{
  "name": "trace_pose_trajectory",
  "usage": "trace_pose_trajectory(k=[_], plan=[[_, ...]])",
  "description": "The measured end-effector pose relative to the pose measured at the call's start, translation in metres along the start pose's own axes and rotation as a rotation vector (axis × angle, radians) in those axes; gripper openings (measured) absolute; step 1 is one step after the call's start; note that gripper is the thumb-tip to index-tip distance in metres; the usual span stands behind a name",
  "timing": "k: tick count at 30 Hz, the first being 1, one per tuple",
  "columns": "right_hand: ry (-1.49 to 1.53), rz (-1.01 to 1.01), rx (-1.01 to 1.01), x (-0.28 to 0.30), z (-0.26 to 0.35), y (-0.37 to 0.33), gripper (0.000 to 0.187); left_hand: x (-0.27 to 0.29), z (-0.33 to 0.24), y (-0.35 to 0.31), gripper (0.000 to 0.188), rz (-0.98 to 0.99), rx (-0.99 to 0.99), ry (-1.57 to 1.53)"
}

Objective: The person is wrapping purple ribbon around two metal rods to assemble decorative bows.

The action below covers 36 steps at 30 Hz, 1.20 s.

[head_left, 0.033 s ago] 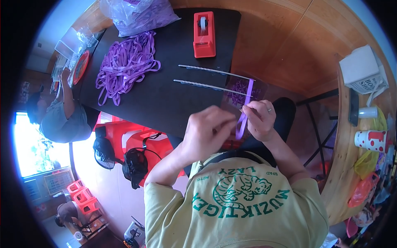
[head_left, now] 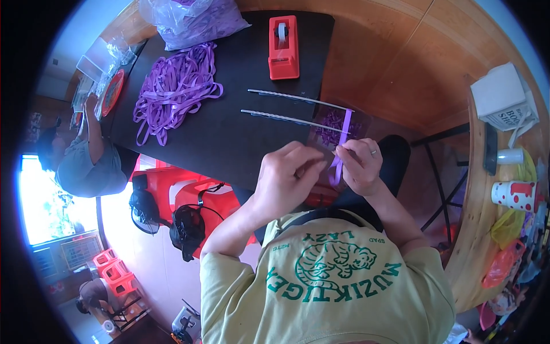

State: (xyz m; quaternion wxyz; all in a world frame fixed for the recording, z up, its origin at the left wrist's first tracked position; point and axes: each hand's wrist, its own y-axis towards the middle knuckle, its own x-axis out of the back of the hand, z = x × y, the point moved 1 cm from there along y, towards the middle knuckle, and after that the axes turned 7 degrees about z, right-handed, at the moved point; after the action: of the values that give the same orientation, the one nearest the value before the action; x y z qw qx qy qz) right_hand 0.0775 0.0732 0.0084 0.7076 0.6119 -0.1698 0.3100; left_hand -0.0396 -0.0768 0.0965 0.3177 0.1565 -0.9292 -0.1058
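Note:
Two thin twisted metal rods (head_left: 286, 118) reach from the black table past its right edge. A purple ribbon (head_left: 346, 120) spans their ends and hangs down to my right hand (head_left: 361, 166), whose fingers pinch it. Below those fingers the ribbon's lower end curls. My left hand (head_left: 289, 178) is closed just left of the ribbon, thumb and fingers drawn together; whether anything is between them is hidden. Beneath the rod ends sits a clear container (head_left: 366, 121) with small purple ribbon pieces. A heap of purple ribbon (head_left: 175, 92) lies on the table's left part.
On the black table (head_left: 246, 57) stand a red tape dispenser (head_left: 283, 49) and a plastic bag of purple ribbon (head_left: 195, 23). Red stools (head_left: 212, 200) with black bags are at left. Another person (head_left: 91, 160) is at the table's left end. A wooden counter (head_left: 467, 252) runs along the right.
My left hand has shifted slightly left, away from the ribbon, and its fingers have turned. The ribbon's lower end has drawn up a little. My right hand keeps its place.

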Motion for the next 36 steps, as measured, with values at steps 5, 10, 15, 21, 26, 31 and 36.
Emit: trace_pose_trajectory(k=[5,10,15,21,26,31,36], plan=[[0.036,0.039,-0.013,0.005,0.001,0.004,0.023,-0.028,0.013,0.002,0.021,0.004,0.209,0.122],[0.032,0.026,-0.017,0.005,0.000,0.002,0.021,-0.054,0.012,-0.002,0.009,-0.011,0.231,0.174],[0.011,0.000,0.020,0.001,-0.001,0.001,0.020,-0.061,0.016,-0.014,0.004,-0.098,0.257,0.035],[0.008,0.005,0.015,0.001,0.000,0.000,0.020,-0.073,0.021,-0.020,0.003,-0.191,0.273,-0.197],[-0.010,-0.020,0.028,-0.001,-0.001,-0.002,0.022,-0.087,0.028,-0.029,0.007,-0.146,0.549,-0.727],[0.013,0.013,0.052,0.003,-0.003,-0.001,0.025,-0.087,0.033,-0.033,0.007,-0.133,0.685,-1.096],[-0.008,0.016,0.093,0.003,-0.004,-0.002,0.025,-0.091,0.037,-0.035,0.006,-0.166,0.663,-1.164]])
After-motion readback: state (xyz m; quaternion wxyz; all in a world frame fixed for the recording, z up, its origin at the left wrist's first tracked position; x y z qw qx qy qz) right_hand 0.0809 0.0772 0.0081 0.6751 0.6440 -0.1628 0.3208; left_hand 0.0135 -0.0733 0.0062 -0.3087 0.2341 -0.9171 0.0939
